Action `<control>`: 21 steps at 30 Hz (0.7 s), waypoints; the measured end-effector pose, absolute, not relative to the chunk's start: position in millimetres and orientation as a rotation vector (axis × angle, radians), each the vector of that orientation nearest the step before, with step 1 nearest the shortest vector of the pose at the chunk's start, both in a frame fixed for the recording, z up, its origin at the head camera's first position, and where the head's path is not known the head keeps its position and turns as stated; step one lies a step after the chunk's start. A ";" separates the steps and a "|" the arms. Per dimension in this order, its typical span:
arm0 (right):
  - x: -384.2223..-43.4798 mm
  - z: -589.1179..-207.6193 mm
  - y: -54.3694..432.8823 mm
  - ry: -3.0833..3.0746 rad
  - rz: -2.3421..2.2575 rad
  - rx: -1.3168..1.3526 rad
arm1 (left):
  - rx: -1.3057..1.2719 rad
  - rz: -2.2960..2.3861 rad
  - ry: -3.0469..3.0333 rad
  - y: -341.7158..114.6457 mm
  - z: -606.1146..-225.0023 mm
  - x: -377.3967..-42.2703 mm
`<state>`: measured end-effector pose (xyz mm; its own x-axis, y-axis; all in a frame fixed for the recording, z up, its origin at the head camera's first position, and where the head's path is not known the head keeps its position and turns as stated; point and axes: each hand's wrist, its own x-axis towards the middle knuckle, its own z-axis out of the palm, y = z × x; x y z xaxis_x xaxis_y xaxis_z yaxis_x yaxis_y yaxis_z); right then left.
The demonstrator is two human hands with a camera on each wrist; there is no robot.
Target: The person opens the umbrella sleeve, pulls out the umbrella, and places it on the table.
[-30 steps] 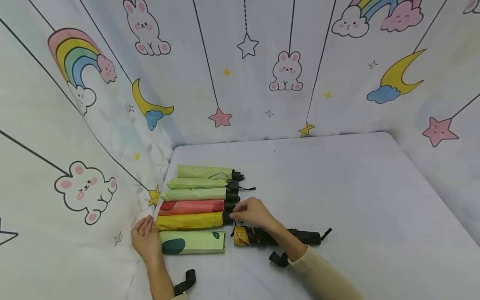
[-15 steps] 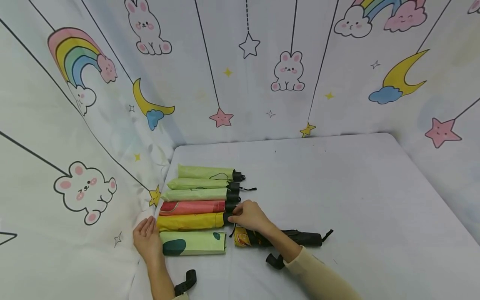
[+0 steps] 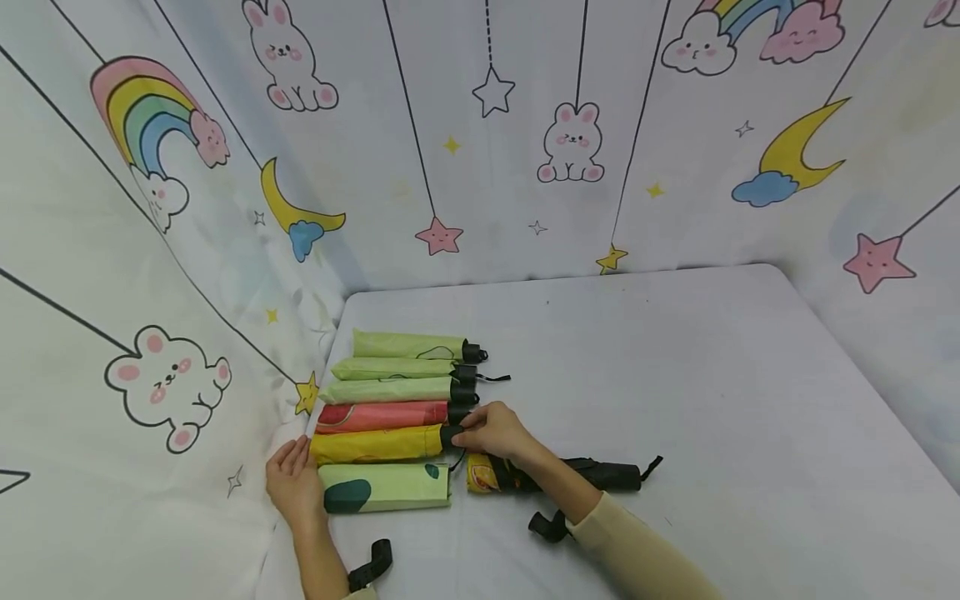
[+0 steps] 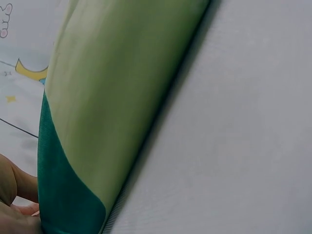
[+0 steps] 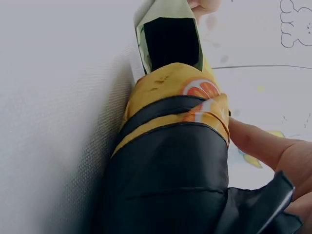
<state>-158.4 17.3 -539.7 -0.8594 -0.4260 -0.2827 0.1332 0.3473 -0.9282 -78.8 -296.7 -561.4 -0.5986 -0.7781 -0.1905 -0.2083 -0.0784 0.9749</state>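
A folded yellow umbrella [image 3: 375, 446] lies on the white-covered table, its black handle to the right. My right hand [image 3: 495, 431] pinches that black handle end between thumb and fingers. My left hand [image 3: 292, 479] has its fingertips at the umbrella's left end, fingers fairly straight. Nearer to me is a light green sleeve [image 3: 390, 486] with dark green leaf shapes; its open end shows a dark inside in the right wrist view. A black and yellow umbrella [image 5: 170, 161] with orange-slice prints lies under my right forearm. In the left wrist view the green sleeve [image 4: 112, 97] hides most of the left hand.
Behind the yellow umbrella, a red umbrella [image 3: 382, 416] and several light green ones [image 3: 397, 389] lie in a row, black handles to the right. Patterned fabric walls [image 3: 180, 350] stand at the left and back. The white tabletop [image 3: 675, 375] stretches to the right.
The right hand has shifted slightly left, and the yellow umbrella has slid a little left and towards me with it. The left hand has barely moved.
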 end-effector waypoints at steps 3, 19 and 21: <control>-158.3 -540.5 16.1 2.111 -1.565 -0.265 | 1.069 -1.712 -1.764 -297.9 -562.1 -78.1; -156.9 -544.4 1.9 1.819 -1.885 -0.182 | 1.078 -1.720 -1.750 -299.9 -565.6 -78.4; -156.3 -543.2 2.0 1.783 -1.907 -0.154 | 1.080 -1.721 -1.740 -299.7 -564.9 -78.3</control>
